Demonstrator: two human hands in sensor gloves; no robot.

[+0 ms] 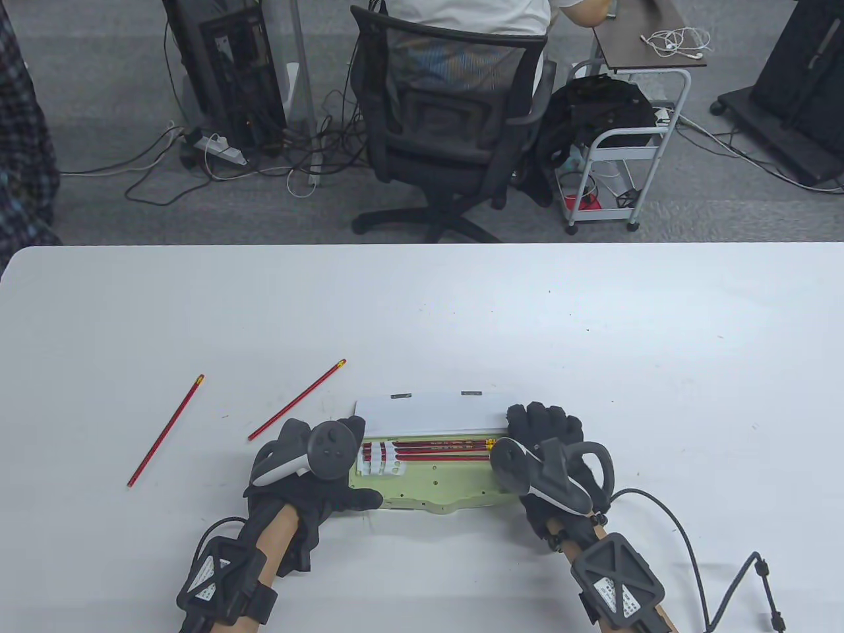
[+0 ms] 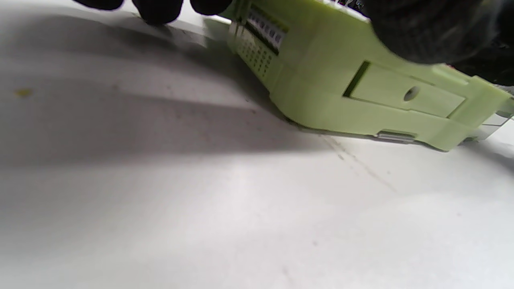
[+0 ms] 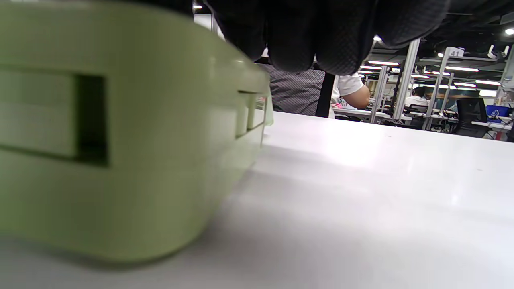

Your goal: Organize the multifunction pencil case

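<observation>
Although the tabletop (image 1: 593, 330) fills the whole lower half of the table view, we find the work gathered at its lower centre. There the green pencil case (image 1: 435, 484) lies open, its white lid (image 1: 425, 415) folded back toward the upper side, which we judge leaves the tray free for loading.

The left hand (image 1: 313, 471) sits at the case's left end, thumb stretched along the near edge; in the left wrist view its fingertips (image 2: 156, 10) rest on the tabletop just beside the green wall. We judge it is steadying the case, fingers fairly straight and gripping nothing.

The right hand (image 1: 547, 455) covers the right end, fingers draped over that corner. The right wrist view shows them hanging just above the green shell; whether they clasp it we cannot tell.

Inside the tray, several red pencils (image 1: 442, 450) lie side by side lengthwise, their left ends under white clips (image 1: 382, 458), presumably to keep them from rolling.

Two loose red pencils remain on the tabletop at centre left: the nearer pencil (image 1: 297, 400) just beside the left hand, the farther pencil (image 1: 166, 430) well apart. We judge these are still to be stowed.
</observation>
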